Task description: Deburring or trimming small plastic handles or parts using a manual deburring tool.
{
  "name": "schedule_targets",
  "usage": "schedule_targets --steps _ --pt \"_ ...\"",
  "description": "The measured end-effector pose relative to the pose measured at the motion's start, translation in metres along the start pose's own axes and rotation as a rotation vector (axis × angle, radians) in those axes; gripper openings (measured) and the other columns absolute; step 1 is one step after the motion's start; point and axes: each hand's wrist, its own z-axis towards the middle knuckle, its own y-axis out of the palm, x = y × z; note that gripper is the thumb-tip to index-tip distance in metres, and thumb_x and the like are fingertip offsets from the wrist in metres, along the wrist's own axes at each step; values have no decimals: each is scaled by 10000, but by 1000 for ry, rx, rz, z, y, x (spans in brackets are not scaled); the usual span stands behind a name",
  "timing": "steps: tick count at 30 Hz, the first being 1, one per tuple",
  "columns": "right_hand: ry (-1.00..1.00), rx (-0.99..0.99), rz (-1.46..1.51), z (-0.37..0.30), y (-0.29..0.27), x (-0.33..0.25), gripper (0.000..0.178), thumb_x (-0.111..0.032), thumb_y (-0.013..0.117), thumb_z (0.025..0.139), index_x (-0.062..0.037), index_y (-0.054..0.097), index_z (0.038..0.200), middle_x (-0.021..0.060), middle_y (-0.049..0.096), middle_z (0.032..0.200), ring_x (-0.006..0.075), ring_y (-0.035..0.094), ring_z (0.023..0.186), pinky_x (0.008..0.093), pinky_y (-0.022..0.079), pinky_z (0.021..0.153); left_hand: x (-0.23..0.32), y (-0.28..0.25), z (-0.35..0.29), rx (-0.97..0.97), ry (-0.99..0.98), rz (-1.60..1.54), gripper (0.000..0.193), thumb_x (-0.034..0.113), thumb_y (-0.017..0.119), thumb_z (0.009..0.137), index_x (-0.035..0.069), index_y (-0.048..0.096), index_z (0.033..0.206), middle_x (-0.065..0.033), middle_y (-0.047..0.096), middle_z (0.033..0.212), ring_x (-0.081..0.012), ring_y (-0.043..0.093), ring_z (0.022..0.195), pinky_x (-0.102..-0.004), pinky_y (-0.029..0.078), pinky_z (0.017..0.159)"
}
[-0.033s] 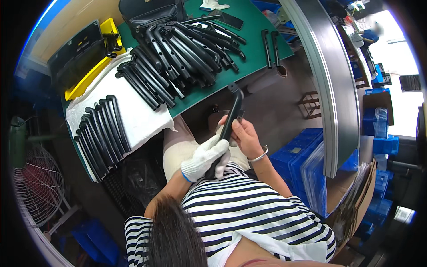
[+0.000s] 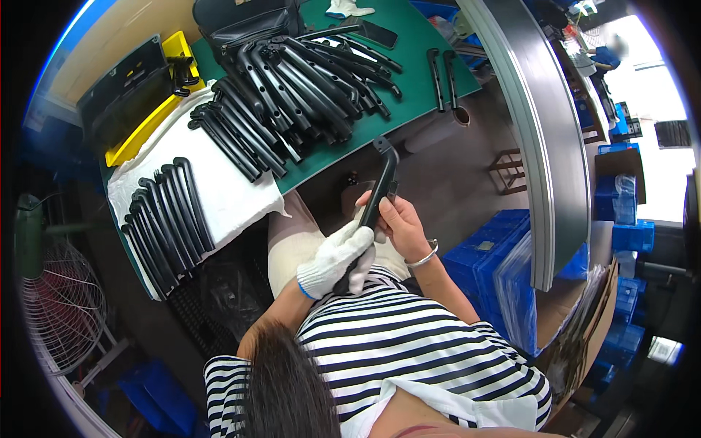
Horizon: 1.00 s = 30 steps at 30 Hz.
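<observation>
In front of my striped shirt, a bent black metal tube (image 2: 384, 175) is held aslant, its flattened end pointing up and away. My left hand (image 2: 334, 261), in a white knit glove with a blue cuff edge, wraps round its lower part. Bare and wearing a bracelet, my right hand (image 2: 401, 225) has its fingers closed on the middle of the tube. A small dark piece (image 2: 394, 188) shows by the right fingertips; its kind is unclear. Similar tubes lie heaped on the green tabletop (image 2: 420, 51), and a row of several more (image 2: 164, 215) rests on a white cloth (image 2: 237, 201).
Behind the cloth stand a yellow tray (image 2: 135, 146) and a black bag (image 2: 248, 22). Two thin black tubes (image 2: 443, 77) lie near the table's right edge. Blue crates (image 2: 485, 244) and a grey metal-framed panel (image 2: 540, 146) flank my right. A caged fan (image 2: 62, 306) stands left.
</observation>
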Motion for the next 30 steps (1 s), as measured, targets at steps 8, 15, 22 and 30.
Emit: schedule_targets --steps 8,15,22,30 --pt "-125 153 58 11 -19 -23 334 -275 487 1009 -11 608 1173 -95 386 625 -4 306 497 173 238 453 -5 -10 -7 23 1 215 374 359 371 1025 26 528 963 -5 460 523 -102 392 347 -208 300 352" --pt "-134 163 -35 13 -25 -25 323 -259 544 983 9 607 1152 -89 443 658 -6 315 503 171 231 452 -2 -14 -13 -2 -14 216 362 366 429 1007 19 532 1004 -19 483 579 -97 441 392 -209 351 394" --pt "-158 213 -256 12 -21 -38 239 -185 642 925 -20 648 1099 -57 564 798 25 487 742 191 421 697 -12 -6 -22 328 158 837 329 338 506 964 17 543 1022 -66 553 625 -129 565 526 -266 452 501" --pt "-238 233 -285 11 -15 -35 158 -177 635 919 -67 640 1032 -97 371 691 14 312 624 182 270 562 -6 1 -26 449 211 1051 369 372 552 914 26 545 1042 -134 608 685 -226 634 627 -346 487 641"
